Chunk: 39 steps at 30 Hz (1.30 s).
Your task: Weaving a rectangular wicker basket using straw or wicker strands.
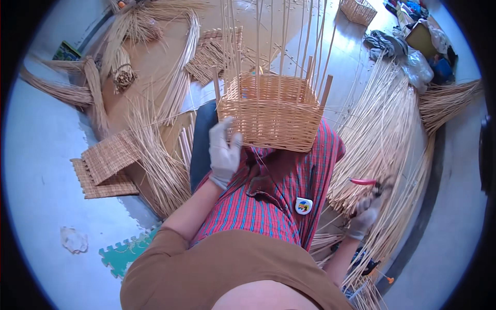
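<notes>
A half-woven wicker basket (pixel 268 121) rests on my lap, with tall upright reed stakes rising from it and thicker wooden posts at its corners. My left hand (pixel 225 152), in a pale glove, is at the basket's lower left corner. Its fingers are stretched and the thumb stands apart; the fingertips seem to touch the weave. Low on the right, my right hand (pixel 363 216), also gloved, is beside red-handled cutters (pixel 364 182) lying against the loose reeds. Motion blur hides whether its fingers grip them. A small white tape measure (pixel 304 205) lies on the checked cloth (pixel 232 212) over my lap.
Long reeds (pixel 374 129) spread across the floor at right, and another bundle (pixel 155 160) lies at left. Woven panels (pixel 106 163) sit left of it. Beyond are another woven piece (pixel 213 57), a second basket (pixel 358 11), and bags with cloth (pixel 387 45). A green foam mat (pixel 124 254) lies lower left.
</notes>
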Each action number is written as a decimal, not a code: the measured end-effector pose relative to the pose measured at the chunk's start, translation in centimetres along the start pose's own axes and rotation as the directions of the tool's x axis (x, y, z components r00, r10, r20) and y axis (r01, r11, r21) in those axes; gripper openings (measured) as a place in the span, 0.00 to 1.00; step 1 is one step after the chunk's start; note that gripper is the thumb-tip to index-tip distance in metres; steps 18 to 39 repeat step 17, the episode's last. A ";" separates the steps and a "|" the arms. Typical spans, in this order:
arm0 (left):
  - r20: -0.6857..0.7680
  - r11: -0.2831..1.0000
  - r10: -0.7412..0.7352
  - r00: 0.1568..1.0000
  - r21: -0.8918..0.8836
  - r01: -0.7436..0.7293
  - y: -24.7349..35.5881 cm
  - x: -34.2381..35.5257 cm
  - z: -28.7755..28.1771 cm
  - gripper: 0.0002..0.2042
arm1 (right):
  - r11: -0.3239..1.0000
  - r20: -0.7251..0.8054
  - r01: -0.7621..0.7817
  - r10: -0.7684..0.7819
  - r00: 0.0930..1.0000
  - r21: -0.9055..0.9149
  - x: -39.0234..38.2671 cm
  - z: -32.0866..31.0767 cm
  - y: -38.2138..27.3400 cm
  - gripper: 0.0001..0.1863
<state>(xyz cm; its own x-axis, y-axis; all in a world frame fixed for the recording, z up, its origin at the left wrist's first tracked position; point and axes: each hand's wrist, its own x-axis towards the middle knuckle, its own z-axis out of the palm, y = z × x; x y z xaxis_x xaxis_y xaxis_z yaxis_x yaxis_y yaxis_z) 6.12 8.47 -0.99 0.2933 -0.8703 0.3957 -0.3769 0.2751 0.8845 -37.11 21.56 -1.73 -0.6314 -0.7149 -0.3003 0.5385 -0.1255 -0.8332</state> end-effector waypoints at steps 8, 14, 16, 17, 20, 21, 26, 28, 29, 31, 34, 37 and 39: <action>0.969 0.503 -0.134 0.207 -0.113 0.857 6.2 -2.8 -1.6 0.17 | 0.886 0.673 0.118 0.248 0.697 -0.449 -6.6 19.7 5.0 0.14; 0.862 0.574 -0.171 0.477 -0.306 0.759 6.1 -2.8 -4.5 0.12 | 0.819 0.739 0.214 0.328 0.588 -0.533 -10.0 24.2 11.2 0.66; 0.838 0.865 -0.202 0.507 -0.090 0.494 5.3 -2.9 -4.4 0.22 | 0.767 0.692 0.119 0.486 0.534 -0.630 -10.3 25.3 10.3 0.60; 0.830 0.960 -0.193 0.524 0.049 0.276 5.2 -2.5 -4.4 0.26 | 0.745 0.674 0.093 0.534 0.510 -0.660 -10.1 25.5 10.2 0.57; 0.830 0.960 -0.193 0.524 0.049 0.276 5.2 -2.5 -4.4 0.26 | 0.745 0.674 0.093 0.534 0.510 -0.660 -10.1 25.5 10.2 0.57; 0.830 0.960 -0.193 0.524 0.049 0.276 5.2 -2.5 -4.4 0.26 | 0.745 0.674 0.093 0.534 0.510 -0.660 -10.1 25.5 10.2 0.57; 0.830 0.960 -0.193 0.524 0.049 0.276 5.2 -2.5 -4.4 0.26 | 0.745 0.674 0.093 0.534 0.510 -0.660 -10.1 25.5 10.2 0.57; 0.830 0.960 -0.193 0.524 0.049 0.276 5.2 -2.5 -4.4 0.26 | 0.745 0.674 0.093 0.534 0.510 -0.660 -10.1 25.5 10.2 0.57; 0.830 0.960 -0.193 0.524 0.049 0.276 5.2 -2.5 -4.4 0.26 | 0.745 0.674 0.093 0.534 0.510 -0.660 -10.1 25.5 10.2 0.57; 0.830 0.960 -0.193 0.524 0.049 0.276 5.2 -2.5 -4.4 0.26 | 0.745 0.674 0.093 0.534 0.510 -0.660 -10.1 25.5 10.2 0.57; 0.830 0.960 -0.193 0.524 0.049 0.276 5.2 -2.5 -4.4 0.26 | 0.745 0.674 0.093 0.534 0.510 -0.660 -10.1 25.5 10.2 0.57; 0.830 0.960 -0.193 0.524 0.049 0.276 5.2 -2.5 -4.4 0.26 | 0.745 0.674 0.093 0.534 0.510 -0.660 -10.1 25.5 10.2 0.57; 0.830 0.960 -0.193 0.524 0.049 0.276 5.2 -2.5 -4.4 0.26 | 0.745 0.674 0.093 0.534 0.510 -0.660 -10.1 25.5 10.2 0.57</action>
